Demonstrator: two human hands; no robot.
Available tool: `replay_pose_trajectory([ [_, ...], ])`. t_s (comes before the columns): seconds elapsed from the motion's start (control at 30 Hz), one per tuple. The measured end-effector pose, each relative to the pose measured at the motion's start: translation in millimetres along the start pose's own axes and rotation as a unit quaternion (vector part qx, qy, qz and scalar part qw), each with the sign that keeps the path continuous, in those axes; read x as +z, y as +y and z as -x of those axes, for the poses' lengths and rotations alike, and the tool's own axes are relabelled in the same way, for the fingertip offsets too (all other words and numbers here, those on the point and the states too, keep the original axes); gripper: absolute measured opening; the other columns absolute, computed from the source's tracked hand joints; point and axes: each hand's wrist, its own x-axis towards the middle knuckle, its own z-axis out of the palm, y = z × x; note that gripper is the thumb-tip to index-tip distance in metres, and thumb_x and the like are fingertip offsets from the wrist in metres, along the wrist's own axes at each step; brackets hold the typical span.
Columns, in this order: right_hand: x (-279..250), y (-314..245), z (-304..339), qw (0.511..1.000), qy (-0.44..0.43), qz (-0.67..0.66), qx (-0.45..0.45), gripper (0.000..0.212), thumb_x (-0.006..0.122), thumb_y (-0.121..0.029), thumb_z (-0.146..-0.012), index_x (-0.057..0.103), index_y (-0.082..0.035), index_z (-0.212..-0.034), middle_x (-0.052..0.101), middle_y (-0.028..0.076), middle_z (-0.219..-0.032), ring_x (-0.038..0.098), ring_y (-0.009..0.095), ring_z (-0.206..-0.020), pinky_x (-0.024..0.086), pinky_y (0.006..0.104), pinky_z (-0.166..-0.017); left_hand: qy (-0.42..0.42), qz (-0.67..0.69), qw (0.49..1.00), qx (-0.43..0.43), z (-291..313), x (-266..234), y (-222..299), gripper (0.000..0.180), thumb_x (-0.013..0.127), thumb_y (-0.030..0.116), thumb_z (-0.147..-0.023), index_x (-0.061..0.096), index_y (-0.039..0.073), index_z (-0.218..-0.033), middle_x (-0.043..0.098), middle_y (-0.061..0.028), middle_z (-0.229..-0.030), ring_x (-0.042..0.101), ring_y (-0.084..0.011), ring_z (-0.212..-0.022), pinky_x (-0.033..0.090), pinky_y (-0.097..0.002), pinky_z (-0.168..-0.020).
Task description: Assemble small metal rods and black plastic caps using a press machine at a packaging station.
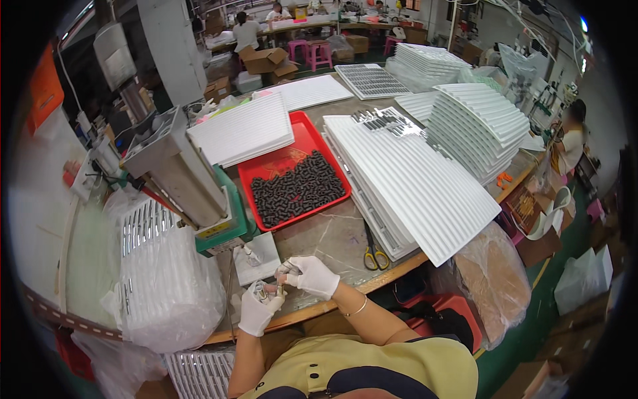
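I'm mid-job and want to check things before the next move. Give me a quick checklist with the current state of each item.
1. Gloves on: ok; left hand and right hand wear white gloves, some fingertips bare.
2. Hands apart from the machine: ok; both are nearer the wearer than its green base.
3. Grip on any small piece: cannot tell; fingers hide it.
4. Black parts available: ok; many lie in the red tray.
5. Scissors apart from the hands: ok; they lie to the right, beside the white ribbed stack.
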Motion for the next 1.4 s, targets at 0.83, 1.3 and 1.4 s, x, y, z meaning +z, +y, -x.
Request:
replay_pose_trajectory([
  [0.83,28,-5,0,0.830,0.118,-0.524,0.148,0.039,0.034,-0.046,-0.095,0.051,-0.011,-0.088,0.029,-0.004,-0.051,0.022,0.007,-0.036,0.017,0.0227,-0.033,-0.024,0.148,0.979,-0.141,20,21,-13,0.014,0.065,0.011,-0.076,0.057,0.003,-0.085,0.062,-0.0077,-0.067,0.052,-0.0086,-0.048,0.038,-0.0197,-0.039],
  [1.3,-40,-15,-21,0.848,0.217,-0.481,-0.038,0.042,0.031,-0.043,-0.097,0.056,-0.010,-0.089,0.027,-0.004,-0.049,0.021,0.007,-0.035,0.016,0.0214,-0.029,0.259,-0.300,0.911,0.113,44,-154,99,0.016,0.065,0.017,-0.076,0.061,0.002,-0.078,0.056,-0.0111,-0.057,0.054,-0.0134,-0.048,0.041,-0.0286,-0.046],
  [1.4,-15,-11,-23,0.859,0.233,-0.455,0.031,0.042,0.033,-0.042,-0.097,0.057,-0.009,-0.087,0.030,-0.003,-0.050,0.020,0.007,-0.034,0.016,0.0217,-0.029,0.315,-0.419,0.837,0.157,-25,-222,94,0.021,0.061,0.021,-0.073,0.063,0.003,-0.083,0.062,-0.0179,-0.069,0.061,-0.0285,-0.063,0.047,-0.0358,-0.060],
])
